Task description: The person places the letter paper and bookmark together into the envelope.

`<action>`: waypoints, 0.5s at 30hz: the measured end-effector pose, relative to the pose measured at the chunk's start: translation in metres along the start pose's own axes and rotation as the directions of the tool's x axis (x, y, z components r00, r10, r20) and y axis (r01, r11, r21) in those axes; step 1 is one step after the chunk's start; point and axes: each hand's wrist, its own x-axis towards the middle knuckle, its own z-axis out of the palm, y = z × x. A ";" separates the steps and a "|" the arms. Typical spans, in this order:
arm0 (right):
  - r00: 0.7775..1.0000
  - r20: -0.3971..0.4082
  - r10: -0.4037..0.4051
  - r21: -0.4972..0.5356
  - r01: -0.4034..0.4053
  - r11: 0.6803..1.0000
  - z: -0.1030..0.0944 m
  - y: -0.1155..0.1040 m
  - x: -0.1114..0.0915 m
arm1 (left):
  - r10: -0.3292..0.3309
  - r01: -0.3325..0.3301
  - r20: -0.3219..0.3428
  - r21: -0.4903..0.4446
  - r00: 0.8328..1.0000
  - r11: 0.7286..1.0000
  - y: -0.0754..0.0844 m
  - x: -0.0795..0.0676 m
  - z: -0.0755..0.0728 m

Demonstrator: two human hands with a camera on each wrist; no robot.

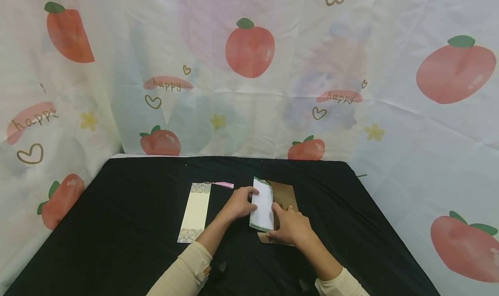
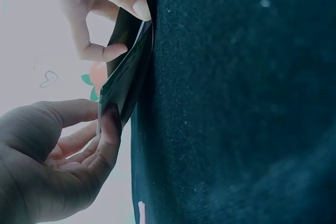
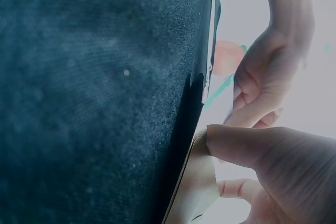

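Observation:
In the head view, my left hand (image 1: 239, 204) holds a white card with a green border (image 1: 262, 205) by its left edge, thumb and fingers on either side. The card is tilted and overlaps a flat brown kraft-paper envelope (image 1: 286, 194). My right hand (image 1: 292, 226) pinches the envelope near its lower part, its thumb close to the card's right edge. In the left wrist view, the card (image 2: 123, 85) slants up from the black cloth between both hands. The right wrist view has the right thumb pressed on the brown envelope (image 3: 195, 177); the fingertips behind it are partly hidden.
A cream bookmark with lace-patterned ends (image 1: 196, 209) lies flat to the left, its pink tassel (image 1: 224, 184) stretched to the right at the top. Black cloth (image 1: 128, 213) covers the table. A white curtain printed with fruit (image 1: 202, 114) hangs behind and at both sides.

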 end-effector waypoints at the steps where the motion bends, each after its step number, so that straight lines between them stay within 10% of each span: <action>1: 1.000 0.001 0.000 0.000 0.000 1.000 0.000 0.000 0.000 | -0.001 0.001 0.001 -0.001 1.000 1.000 0.000 0.000 0.000; 15: 1.000 -0.002 -0.001 0.006 0.001 1.000 0.000 0.000 0.001 | 0.001 -0.001 0.009 0.020 1.000 1.000 -0.001 0.001 0.002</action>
